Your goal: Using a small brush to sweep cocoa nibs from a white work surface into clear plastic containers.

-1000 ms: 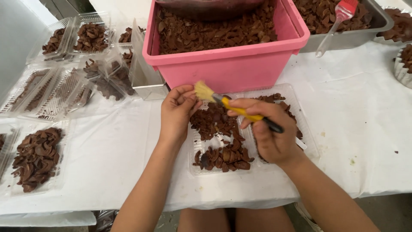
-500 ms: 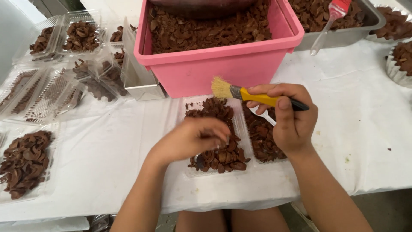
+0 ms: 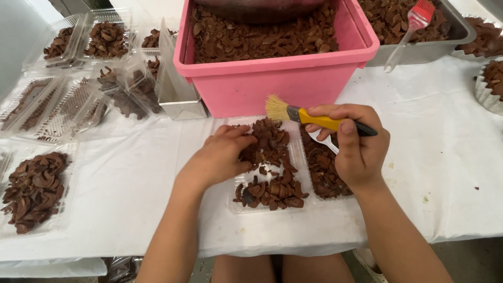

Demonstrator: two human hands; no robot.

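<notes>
Item: clear plastic tray point(image 3: 301, 162), two compartments, set at the near edge of the table point(image 3: 445, 173), directly in front of the pink tub point(image 3: 272, 84). Both compartments are filled with brown dried pieces point(image 3: 272, 188); a bare patch is left in the middle of the left compartment, apparently so that the pieces can be arranged around it.

Left hand point(image 3: 222, 157): laid palm-down on the left compartment, fingers point(image 3: 246, 140) curled loosely over the pieces and touching them. Whether a piece is actually pinched beneath cannot be told, as the palm hides it.

Right hand point(image 3: 356, 149): closed firmly around one yellow-handled brush point(image 3: 309, 116), held level above the right compartment with the pale bristles pointing left, kept clear of the pieces. A thin white implement, possibly a spoon handle, is seen beneath the same hand.

Count, table's far edge: one pink tub, heaped with the same brown pieces; one metal pan point(image 3: 419, 47) at the far right corner, likewise filled, with one red-bristled brush point(image 3: 414, 23) resting in it.

Count, left edge: about five clear trays are made out, some filled, some open and nearly empty point(image 3: 36, 105); overlap makes the number uncertain. One filled tray point(image 3: 34, 188) is placed nearer the front.

Right edge: two pleated white containers point(image 3: 490, 84), partly cut off.
</notes>
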